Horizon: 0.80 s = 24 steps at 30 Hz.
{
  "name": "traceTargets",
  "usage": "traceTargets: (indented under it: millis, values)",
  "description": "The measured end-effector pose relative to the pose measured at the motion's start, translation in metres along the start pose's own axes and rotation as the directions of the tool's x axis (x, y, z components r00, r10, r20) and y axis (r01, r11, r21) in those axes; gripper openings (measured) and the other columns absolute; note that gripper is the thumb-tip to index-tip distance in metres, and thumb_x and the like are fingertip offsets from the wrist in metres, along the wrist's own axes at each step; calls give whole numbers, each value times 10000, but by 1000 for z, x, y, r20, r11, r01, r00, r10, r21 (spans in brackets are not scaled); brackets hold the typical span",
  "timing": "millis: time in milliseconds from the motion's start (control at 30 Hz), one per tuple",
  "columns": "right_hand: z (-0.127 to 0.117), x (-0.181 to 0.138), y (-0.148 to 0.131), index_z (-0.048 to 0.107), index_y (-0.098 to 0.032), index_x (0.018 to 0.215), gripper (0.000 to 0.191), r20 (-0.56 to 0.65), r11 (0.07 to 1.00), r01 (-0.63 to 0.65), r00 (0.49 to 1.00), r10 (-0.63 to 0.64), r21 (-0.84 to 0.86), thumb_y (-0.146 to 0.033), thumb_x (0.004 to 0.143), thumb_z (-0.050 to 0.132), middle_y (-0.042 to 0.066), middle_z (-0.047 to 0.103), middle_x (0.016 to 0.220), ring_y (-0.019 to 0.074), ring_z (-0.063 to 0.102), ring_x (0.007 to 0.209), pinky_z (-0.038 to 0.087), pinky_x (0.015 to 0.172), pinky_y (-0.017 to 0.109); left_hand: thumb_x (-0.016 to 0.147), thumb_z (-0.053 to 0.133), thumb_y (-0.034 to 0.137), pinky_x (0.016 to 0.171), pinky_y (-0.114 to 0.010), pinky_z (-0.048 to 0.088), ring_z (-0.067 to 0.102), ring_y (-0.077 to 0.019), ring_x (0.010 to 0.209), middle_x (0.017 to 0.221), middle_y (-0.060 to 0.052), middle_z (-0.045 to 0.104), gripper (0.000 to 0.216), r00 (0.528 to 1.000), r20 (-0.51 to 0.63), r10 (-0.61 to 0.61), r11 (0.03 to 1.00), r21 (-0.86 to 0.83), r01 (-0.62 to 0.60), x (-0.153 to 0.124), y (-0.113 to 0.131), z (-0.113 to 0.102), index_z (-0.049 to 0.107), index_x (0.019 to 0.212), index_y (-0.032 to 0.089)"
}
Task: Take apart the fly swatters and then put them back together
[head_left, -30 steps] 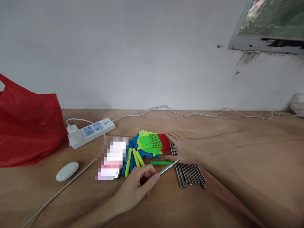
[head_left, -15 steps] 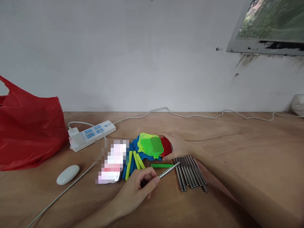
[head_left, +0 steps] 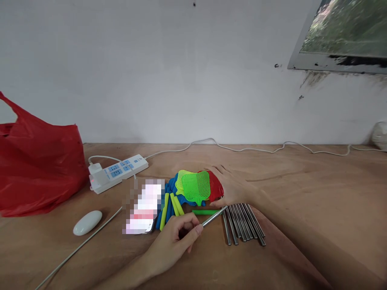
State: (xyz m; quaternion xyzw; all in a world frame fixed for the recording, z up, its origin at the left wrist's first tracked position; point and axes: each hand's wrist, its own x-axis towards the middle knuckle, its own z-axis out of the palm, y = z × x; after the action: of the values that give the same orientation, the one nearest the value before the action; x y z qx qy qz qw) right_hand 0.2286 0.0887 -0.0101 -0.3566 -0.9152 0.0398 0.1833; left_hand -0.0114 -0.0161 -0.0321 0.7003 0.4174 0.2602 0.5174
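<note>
My left hand (head_left: 179,235) is closed around a thin metal telescopic rod (head_left: 214,216), which points up and to the right. Beyond it, my right hand (head_left: 226,185) has its thumb and fingers apart at the right edge of a pile of mesh fly swatter heads. A red swatter head (head_left: 214,186) lies beside that hand, partly under a bright green one (head_left: 196,188). Yellow (head_left: 181,177) and blue (head_left: 173,184) heads are further left. Several metal rods (head_left: 244,223) lie side by side below my right hand. A green plastic tube (head_left: 204,212) lies behind the held rod.
Yellow and blue tubes (head_left: 165,210) lie next to a phone with a blurred screen (head_left: 146,207). A white power strip (head_left: 121,173), a white oval object (head_left: 87,222) and a red plastic bag (head_left: 42,169) are on the left. A white cable (head_left: 242,149) runs along the wall.
My right hand has shifted slightly right, and more of the red swatter head shows. The green head has turned more upright. My left hand stays put with the rod.
</note>
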Motion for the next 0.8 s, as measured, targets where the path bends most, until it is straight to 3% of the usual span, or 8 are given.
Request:
traceTargets:
  millis: [167, 467, 567, 633, 733, 800]
  values:
    - [-8, -20, -3, 315, -186, 1536, 1127, -62, 993, -21, 998, 14, -114, -585, 612, 822, 183, 550, 1295, 393, 506, 1140, 417, 982, 527, 963, 484, 532, 423, -196, 276, 373, -77, 410, 519, 68, 468, 401, 1000, -27, 5, 1000, -6, -5, 1, -4, 0, 524, 758, 189]
    - [-24, -56, -1, 391, -204, 1475, 1037, -144, 984, -160, 978, 148, -73, -556, 613, 847, 165, 552, 1260, 387, 526, 1141, 461, 963, 537, 940, 501, 582, 395, -187, 276, 360, -78, 401, 514, 69, 464, 426, 998, -50, -29, 999, -29, 28, 4, -6, 0, 525, 773, 190]
    - [-18, -64, 6, 383, -220, 1469, 1029, -167, 974, -206, 961, 219, 90, -592, 626, 840, 167, 553, 1304, 383, 540, 1177, 460, 986, 538, 935, 503, 596, 373, -178, 268, 352, -71, 384, 523, 70, 472, 434, 997, -42, -61, 997, -42, 59, 5, -8, 0, 516, 777, 192]
    - [-9, -67, 10, 402, -226, 1443, 1006, -169, 931, -220, 946, 277, 291, -614, 624, 838, 169, 550, 1351, 380, 543, 1218, 460, 1004, 530, 930, 503, 609, 359, -174, 267, 345, -67, 373, 527, 72, 474, 442, 997, -38, -74, 996, -56, 71, 5, -10, 0, 513, 781, 193]
    - [7, -67, 10, 458, -235, 1384, 954, -128, 717, -220, 909, 397, 662, -652, 610, 829, 155, 605, 1320, 360, 604, 1182, 516, 954, 496, 923, 513, 617, 352, -168, 272, 347, -66, 372, 525, 73, 476, 447, 997, -43, -70, 996, -60, 68, 5, -11, 1, 517, 783, 192]
    - [16, -64, 7, 506, -248, 1346, 881, -125, 559, -195, 867, 482, 806, -650, 628, 821, 132, 649, 1282, 342, 637, 1146, 540, 927, 479, 917, 524, 618, 352, -165, 266, 348, -66, 374, 520, 72, 478, 448, 997, -46, -67, 996, -61, 64, 5, -11, 1, 518, 779, 192]
